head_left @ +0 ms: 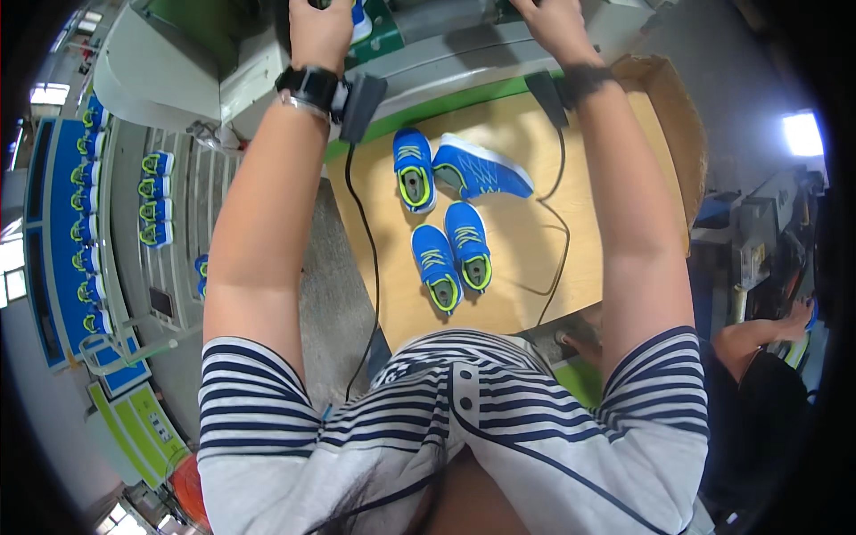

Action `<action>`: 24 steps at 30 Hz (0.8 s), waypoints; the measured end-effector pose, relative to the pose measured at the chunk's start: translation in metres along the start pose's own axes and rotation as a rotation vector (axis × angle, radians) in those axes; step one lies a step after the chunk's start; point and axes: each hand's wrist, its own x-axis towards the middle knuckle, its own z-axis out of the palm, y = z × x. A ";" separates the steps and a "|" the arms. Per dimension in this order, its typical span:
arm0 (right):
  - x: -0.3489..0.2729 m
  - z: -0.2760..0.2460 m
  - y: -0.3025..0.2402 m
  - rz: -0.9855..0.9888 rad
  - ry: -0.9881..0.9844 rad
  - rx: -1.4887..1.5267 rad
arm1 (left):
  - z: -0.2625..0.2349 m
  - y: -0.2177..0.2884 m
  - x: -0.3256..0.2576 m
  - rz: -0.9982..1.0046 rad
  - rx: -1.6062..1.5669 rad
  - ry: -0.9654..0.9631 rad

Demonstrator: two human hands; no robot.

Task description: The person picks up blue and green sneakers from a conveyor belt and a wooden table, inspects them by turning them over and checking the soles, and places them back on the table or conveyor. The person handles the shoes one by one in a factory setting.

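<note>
Both my arms reach forward to a grey and green machine (419, 61) at the top edge. My left hand (323, 34) is beside a blue shoe with a white sole (360, 21), partly seen; its fingers are mostly cut off by the frame. Farther right, my right hand (557, 28) is at the machine's front, its fingertips also out of the picture. Below them, several blue sneakers with lime-green linings lie on a wooden tabletop (526, 259): an upright one (414, 169), one tipped on its side (481, 167), and a pair (435, 266) side by side nearer me.
Dark wrist-worn devices trail black cables (364, 223) across the table area. A shoe rack (134, 267) with rows of blue shoes stands left. At the table's right is a cardboard sheet (679, 134). Another person's arm (758, 343) shows at far right.
</note>
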 end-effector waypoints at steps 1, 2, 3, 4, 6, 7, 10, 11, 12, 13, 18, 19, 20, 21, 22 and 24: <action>-0.001 0.006 0.063 -0.352 0.238 -0.427 | 0.004 0.004 -0.025 0.094 0.038 -0.037; -0.025 0.012 0.082 -0.451 0.238 -0.248 | -0.006 0.006 -0.050 0.182 0.092 -0.050; -0.066 0.018 0.088 -0.496 0.184 -0.160 | -0.018 -0.003 -0.076 0.276 0.161 -0.069; -0.102 0.017 0.111 -0.371 -0.090 -0.149 | -0.027 -0.017 -0.103 0.374 0.219 -0.101; -0.183 0.022 0.161 0.018 -0.546 -0.139 | -0.047 -0.034 -0.150 0.389 0.346 -0.268; -0.214 0.023 0.162 0.058 -0.523 -0.063 | -0.058 -0.047 -0.174 0.298 0.403 -0.312; -0.262 0.011 0.147 0.268 -0.362 0.075 | -0.081 -0.066 -0.226 0.026 0.442 -0.413; -0.269 0.007 0.142 0.357 -0.292 0.104 | -0.088 -0.066 -0.238 -0.066 0.432 -0.443; -0.269 -0.002 0.138 0.378 -0.230 0.173 | -0.091 -0.062 -0.246 -0.072 0.430 -0.461; -0.270 -0.013 0.134 0.400 -0.166 0.241 | -0.093 -0.058 -0.253 -0.079 0.428 -0.480; -0.272 -0.061 0.126 0.501 -0.052 0.518 | -0.083 -0.022 -0.264 -0.045 0.296 -0.625; -0.273 -0.065 0.128 0.497 -0.085 0.557 | -0.079 -0.014 -0.262 0.007 0.269 -0.671; -0.277 -0.069 0.125 0.490 -0.110 0.629 | -0.073 -0.004 -0.263 0.060 0.241 -0.708; -0.278 -0.070 0.121 0.479 -0.139 0.705 | -0.068 0.008 -0.264 0.114 0.219 -0.742; -0.282 -0.070 0.117 0.474 -0.169 0.784 | -0.064 0.018 -0.265 0.162 0.198 -0.778; -0.291 -0.064 0.117 0.520 -0.214 0.905 | -0.056 0.034 -0.267 0.240 0.189 -0.891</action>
